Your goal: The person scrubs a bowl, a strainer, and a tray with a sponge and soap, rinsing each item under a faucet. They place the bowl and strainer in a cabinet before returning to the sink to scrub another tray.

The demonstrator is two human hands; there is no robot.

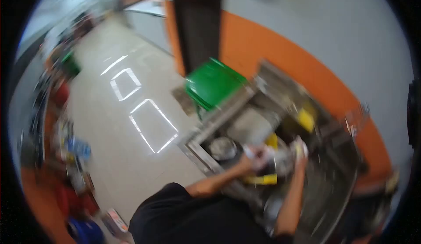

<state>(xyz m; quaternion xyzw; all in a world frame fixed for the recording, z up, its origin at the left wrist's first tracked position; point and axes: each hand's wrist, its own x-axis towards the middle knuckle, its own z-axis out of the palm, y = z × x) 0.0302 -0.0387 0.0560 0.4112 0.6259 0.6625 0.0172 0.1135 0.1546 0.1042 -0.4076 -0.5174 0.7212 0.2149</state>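
Note:
Motion blur smears both of my hands over a metal sink (193, 144). My left hand (258, 157) looks closed, with something whitish at its fingers that I cannot make out. Facing it, my right hand (300, 151) also looks closed, around a small white thing too blurred to name. Between the hands is a pale grey, shiny object (281, 161); its kind does not show. Below it, a yellow strip-like item (263, 180) lies in the sink area. A round metal vessel (222, 148) sits left of my left hand.
A green lidded bin (215, 84) stands beyond the sink's far left corner. Another yellow item (306, 120) is near the sink's back. An orange-and-grey wall (280, 42) runs behind. Shiny tiled floor (162, 169) lies to the left, with cluttered shelving and a blue item (79, 147) farther left.

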